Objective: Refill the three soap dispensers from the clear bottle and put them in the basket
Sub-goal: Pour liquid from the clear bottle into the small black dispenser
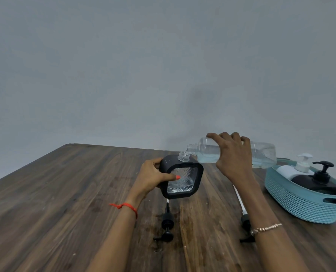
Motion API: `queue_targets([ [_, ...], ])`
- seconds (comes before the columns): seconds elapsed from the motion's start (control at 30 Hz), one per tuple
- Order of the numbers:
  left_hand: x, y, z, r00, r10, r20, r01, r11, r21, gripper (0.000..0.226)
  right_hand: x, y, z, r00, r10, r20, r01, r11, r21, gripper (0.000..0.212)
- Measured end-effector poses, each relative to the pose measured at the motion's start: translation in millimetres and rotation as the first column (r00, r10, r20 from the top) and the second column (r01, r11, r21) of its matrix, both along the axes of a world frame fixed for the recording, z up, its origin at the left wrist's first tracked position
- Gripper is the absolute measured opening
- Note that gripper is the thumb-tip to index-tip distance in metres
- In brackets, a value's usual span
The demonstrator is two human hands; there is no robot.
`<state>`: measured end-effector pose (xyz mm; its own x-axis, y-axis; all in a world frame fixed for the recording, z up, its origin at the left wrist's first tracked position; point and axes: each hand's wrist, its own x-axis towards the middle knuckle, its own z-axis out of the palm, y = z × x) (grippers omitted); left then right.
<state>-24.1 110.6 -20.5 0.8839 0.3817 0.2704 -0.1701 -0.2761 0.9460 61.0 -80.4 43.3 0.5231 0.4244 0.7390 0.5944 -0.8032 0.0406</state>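
Observation:
My left hand (pixel 153 178) grips a square soap dispenser (pixel 182 177) with a black frame and a patterned clear body, tilted, its clear neck open at the top. My right hand (pixel 232 156) holds the clear bottle (pixel 265 154) on its side, with its open mouth at the dispenser's neck and pale liquid inside. At the right stands a teal basket (pixel 300 205) holding a white pump dispenser (pixel 292 169) and a black pump dispenser (pixel 320 183).
Two black pump heads with tubes lie on the wooden table: one (pixel 167 222) below the square dispenser, another (pixel 245 222) partly hidden by my right forearm. A grey wall stands behind the table's far edge.

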Motion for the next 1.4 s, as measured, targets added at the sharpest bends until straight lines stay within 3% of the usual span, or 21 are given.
queue_targets([
  [1.4, -4.5, 1.6, 0.6, 0.997, -0.079, 0.009, 0.079, 0.996, -0.031, 0.041, 3.0, 0.7, -1.7, 1.000, 0.007, 0.019, -0.007, 1.000, -0.009, 0.070],
])
